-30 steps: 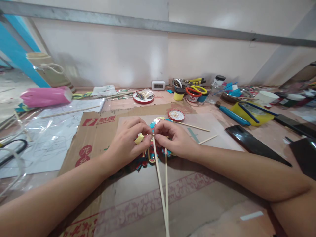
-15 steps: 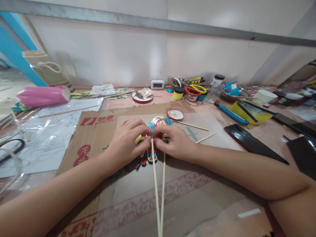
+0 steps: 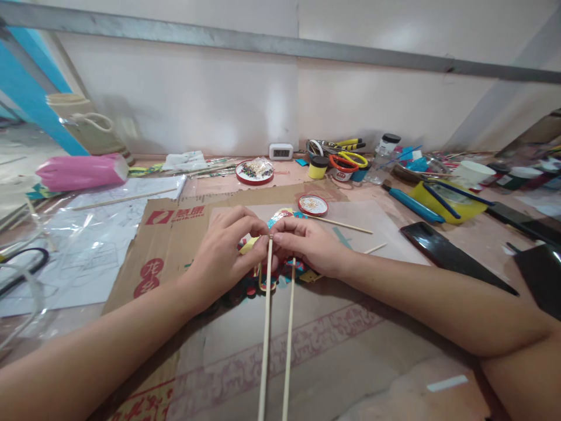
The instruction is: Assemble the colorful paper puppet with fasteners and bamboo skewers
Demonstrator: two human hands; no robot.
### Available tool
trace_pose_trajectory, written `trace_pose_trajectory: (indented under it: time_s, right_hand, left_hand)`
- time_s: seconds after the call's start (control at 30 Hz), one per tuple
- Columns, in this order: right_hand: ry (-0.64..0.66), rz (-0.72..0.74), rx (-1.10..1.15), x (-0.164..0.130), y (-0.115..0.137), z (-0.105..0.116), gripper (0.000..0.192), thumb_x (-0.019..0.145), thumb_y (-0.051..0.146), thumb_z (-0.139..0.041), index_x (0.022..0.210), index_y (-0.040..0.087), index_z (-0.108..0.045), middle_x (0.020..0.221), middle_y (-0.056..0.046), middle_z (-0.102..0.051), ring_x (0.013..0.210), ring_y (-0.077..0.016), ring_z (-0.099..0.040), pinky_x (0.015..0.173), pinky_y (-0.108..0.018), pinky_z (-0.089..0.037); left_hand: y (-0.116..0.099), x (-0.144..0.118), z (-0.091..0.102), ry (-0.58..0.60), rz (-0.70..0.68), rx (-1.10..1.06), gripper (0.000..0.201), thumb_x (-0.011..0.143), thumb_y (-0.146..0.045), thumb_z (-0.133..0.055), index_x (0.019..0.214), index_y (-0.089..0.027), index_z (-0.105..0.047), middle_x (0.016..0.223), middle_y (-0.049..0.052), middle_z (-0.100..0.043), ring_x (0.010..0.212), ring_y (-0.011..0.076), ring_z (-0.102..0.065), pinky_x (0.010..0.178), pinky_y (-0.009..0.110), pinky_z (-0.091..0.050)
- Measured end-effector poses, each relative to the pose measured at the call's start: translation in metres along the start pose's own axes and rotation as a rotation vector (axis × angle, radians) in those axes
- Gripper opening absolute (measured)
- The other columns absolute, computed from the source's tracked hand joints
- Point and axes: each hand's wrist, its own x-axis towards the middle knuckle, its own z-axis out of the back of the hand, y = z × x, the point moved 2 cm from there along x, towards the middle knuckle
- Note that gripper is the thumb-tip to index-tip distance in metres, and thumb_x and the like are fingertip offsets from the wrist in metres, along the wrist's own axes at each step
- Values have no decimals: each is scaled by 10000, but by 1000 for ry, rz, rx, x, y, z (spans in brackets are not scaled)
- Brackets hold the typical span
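My left hand (image 3: 232, 248) and my right hand (image 3: 309, 242) meet over a colourful cut-out figure (image 3: 280, 217) in red, blue and yellow, apparently a flat jointed puppet. Thumbs and forefingers of both hands are closed in a pinch at the far end of a thin wooden stick (image 3: 266, 339), which runs back towards me. What small part sits at its tip is too small to make out. A second wooden stick (image 3: 288, 339) reaches from the figure below my right hand, beside the first. My hands hide much of the figure.
Under the work lies a cardboard sheet (image 3: 184, 245) with a translucent sheet over it. Behind stand a small lid of tiny pieces (image 3: 312, 205), a bead dish (image 3: 255, 172) and a digital clock (image 3: 281, 152). A black phone-like object (image 3: 456, 257) lies right; drawings (image 3: 100, 257) lie left.
The near part of the held stick has swung left, so the two sticks now spread apart towards me. My right hand has turned slightly, and both hands still pinch at the stick's tip.
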Motion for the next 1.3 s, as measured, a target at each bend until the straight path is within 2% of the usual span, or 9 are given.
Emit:
trace_pose_trajectory:
  time_s: [0.17, 0.67, 0.77, 0.87, 1.03, 1.3]
  right_hand:
    - [34, -47, 124, 2, -4, 3, 333, 789, 452, -738, 855, 162, -589, 720, -19, -708, 622, -161, -703, 547, -251, -563]
    - [11, 4, -24, -1, -2, 3, 375, 767, 496, -747, 848, 170, -581, 689, -14, -717, 618, -156, -707, 572, -255, -569]
    - [8, 16, -59, -1, -1, 1, 355, 783, 482, -728, 853, 168, -577, 686, -14, -709, 621, -151, -702, 578, -252, -564]
    - [-46, 50, -94, -3, 2, -3, 254, 830, 393, -685, 856, 178, -551, 687, 10, -678, 609, -126, -678, 576, -234, -547]
    - [-186, 170, -235, -5, 5, -7, 97, 844, 220, -603, 865, 196, -512, 725, 42, -596, 656, -103, -636, 632, -234, -536]
    - [-229, 380, -692, -9, 11, -5, 64, 801, 150, -553, 848, 195, -547, 748, 20, -618, 673, -112, -596, 636, -236, -499]
  left_hand:
    - [1, 1, 1, 5, -4, -4, 116, 915, -234, -503, 833, -204, -580, 871, 21, -595, 865, 166, -556, 827, 346, -434]
    - [1, 0, 0, 5, -76, -14, 98, 912, -207, -530, 846, -194, -602, 854, 6, -583, 825, 147, -554, 784, 313, -422]
    - [0, 0, 0, 12, -66, -27, 96, 906, -205, -532, 836, -195, -597, 848, 4, -581, 821, 148, -552, 781, 313, -421]
    - [0, 0, 0, 7, -15, -9, 96, 906, -213, -524, 832, -201, -584, 852, 8, -581, 839, 159, -548, 787, 324, -421]
    - [0, 0, -1, -31, -44, 66, 100, 906, -215, -523, 818, -201, -567, 849, 11, -586, 837, 165, -548, 794, 346, -403]
    - [-1, -1, -1, -56, -67, 83, 86, 891, -191, -548, 809, -188, -572, 836, 6, -583, 819, 165, -543, 794, 346, -386]
